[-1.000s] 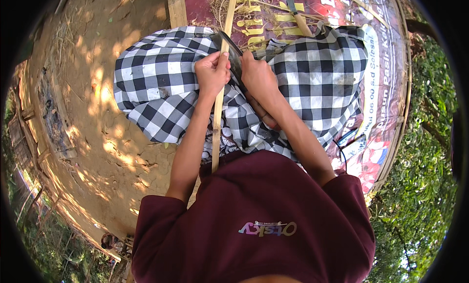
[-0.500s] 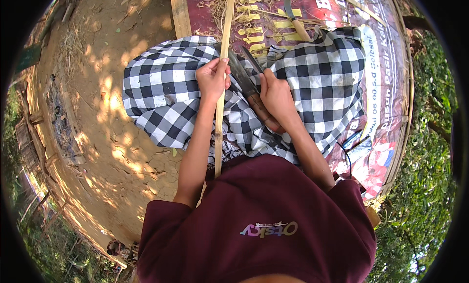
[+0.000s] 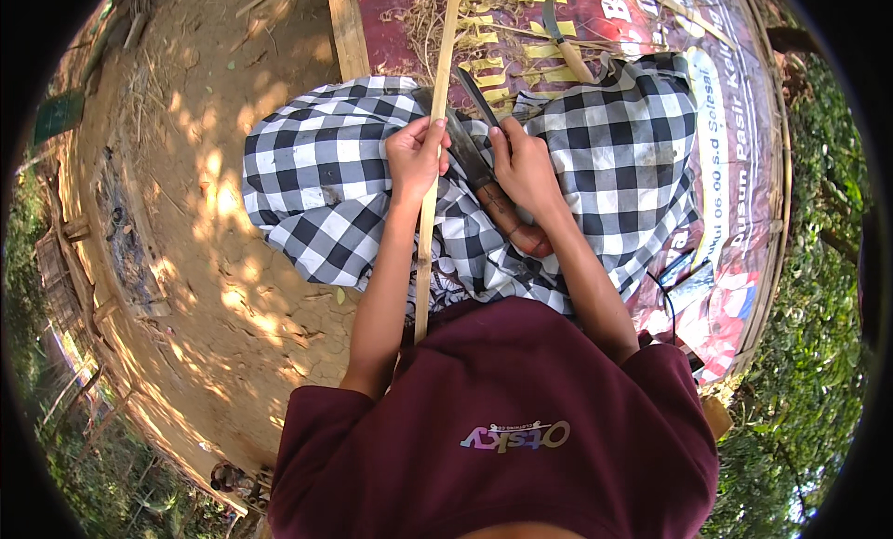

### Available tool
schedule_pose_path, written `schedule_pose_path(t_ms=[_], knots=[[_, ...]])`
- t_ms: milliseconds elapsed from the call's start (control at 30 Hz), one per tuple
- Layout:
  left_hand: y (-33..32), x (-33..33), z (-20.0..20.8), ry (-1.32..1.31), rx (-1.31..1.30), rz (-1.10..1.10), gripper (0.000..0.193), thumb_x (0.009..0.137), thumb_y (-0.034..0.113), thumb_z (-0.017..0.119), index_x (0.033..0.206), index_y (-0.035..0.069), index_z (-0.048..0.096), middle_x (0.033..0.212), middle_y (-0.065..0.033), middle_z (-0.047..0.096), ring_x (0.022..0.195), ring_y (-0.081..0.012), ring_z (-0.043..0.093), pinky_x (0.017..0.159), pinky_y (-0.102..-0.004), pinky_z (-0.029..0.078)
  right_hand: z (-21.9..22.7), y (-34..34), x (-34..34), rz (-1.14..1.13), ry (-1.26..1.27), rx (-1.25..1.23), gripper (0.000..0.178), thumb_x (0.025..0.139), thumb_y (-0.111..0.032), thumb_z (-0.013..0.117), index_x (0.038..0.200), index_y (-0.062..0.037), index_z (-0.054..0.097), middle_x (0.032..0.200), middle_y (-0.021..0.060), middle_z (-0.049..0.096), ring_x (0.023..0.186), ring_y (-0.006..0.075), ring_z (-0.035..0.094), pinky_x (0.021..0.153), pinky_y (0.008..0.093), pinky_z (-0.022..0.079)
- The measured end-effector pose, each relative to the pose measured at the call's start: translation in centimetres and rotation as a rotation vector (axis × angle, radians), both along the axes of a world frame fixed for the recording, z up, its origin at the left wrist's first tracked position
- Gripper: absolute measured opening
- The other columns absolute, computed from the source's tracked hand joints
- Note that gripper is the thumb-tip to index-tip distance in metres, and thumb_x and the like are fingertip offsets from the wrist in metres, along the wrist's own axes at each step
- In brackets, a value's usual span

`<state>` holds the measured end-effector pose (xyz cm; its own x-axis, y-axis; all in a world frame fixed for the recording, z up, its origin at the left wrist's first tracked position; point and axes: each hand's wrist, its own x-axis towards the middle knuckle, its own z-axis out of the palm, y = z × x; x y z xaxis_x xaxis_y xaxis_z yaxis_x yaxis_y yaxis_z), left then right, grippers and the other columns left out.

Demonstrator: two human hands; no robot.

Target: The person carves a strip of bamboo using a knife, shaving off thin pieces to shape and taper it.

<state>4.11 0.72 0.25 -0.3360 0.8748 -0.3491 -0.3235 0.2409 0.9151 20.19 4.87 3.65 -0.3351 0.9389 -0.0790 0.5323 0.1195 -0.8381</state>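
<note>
My left hand (image 3: 417, 164) is closed around a long, pale bamboo strip (image 3: 446, 65), which runs from beyond my knees back to my waist. In my closed right hand (image 3: 526, 174) is a knife, its narrow dark blade (image 3: 477, 97) slanting forward and left toward the strip, apart from it. The knife's handle is hidden in my fist. Between my hands a machete with a brown handle (image 3: 507, 218) lies across my lap, its dark blade partly behind the left hand and strip. A black-and-white checked cloth (image 3: 312, 158) covers my legs.
A curved knife with a pale wooden handle (image 3: 575, 61) lies ahead on a printed red banner (image 3: 391, 37), among a heap of thin shavings (image 3: 433, 23). A wooden plank (image 3: 348, 37) borders the banner's left side. Bare earth (image 3: 205, 251) spreads at left; leafy plants (image 3: 809, 353) grow at right.
Both hands, with the strip and the knife, have shifted slightly right in the view. The knife's blade has moved a little forward and left relative to the right knee. Both grips look the same.
</note>
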Motion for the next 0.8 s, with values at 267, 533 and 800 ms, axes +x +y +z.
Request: schedule_pose_path(t_ms=[267, 533, 800], knots=[[1.4, -2.5, 3.8, 0.127, 0.107, -0.056, 0.025, 0.092, 0.011, 0.058, 0.113, -0.003, 0.061, 0.071, -0.0031, 0.056, 0.046, -0.0061, 0.048, 0.041, -0.0197, 0.038, 0.9, 0.6, -0.4, -0.048, 0.167, -0.060, 0.018, 0.093, -0.015, 0.050, 0.090, 0.0031, 0.052, 0.063, 0.0264, 0.055, 0.063, 0.0439, 0.058, 0.054, 0.0448, 0.042], [3.3, -4.9, 10.8, 0.353, 0.266, -0.038, 0.024, 0.094, 0.010, 0.055, 0.112, -0.006, 0.058, 0.074, -0.0020, 0.057, 0.051, -0.0043, 0.048, 0.045, -0.0179, 0.039, 3.6, 2.4, -1.5, -0.100, 0.341, -0.056, 0.018, 0.094, -0.015, 0.050, 0.089, 0.0023, 0.050, 0.058, 0.0213, 0.051, 0.046, 0.0298, 0.050, 0.047, 0.0377, 0.037], [4.6, -6.2, 22.6, 0.703, 0.690, 0.321, 0.022, 0.094, 0.010, 0.054, 0.110, -0.005, 0.053, 0.074, -0.0051, 0.058, 0.052, -0.0051, 0.049, 0.045, -0.0175, 0.039, 6.5, 1.1, -1.3, -0.048, 0.443, -0.050, 0.019, 0.094, -0.016, 0.051, 0.090, 0.0020, 0.049, 0.055, 0.0162, 0.047, 0.045, 0.0196, 0.042, 0.047, 0.0332, 0.036]])
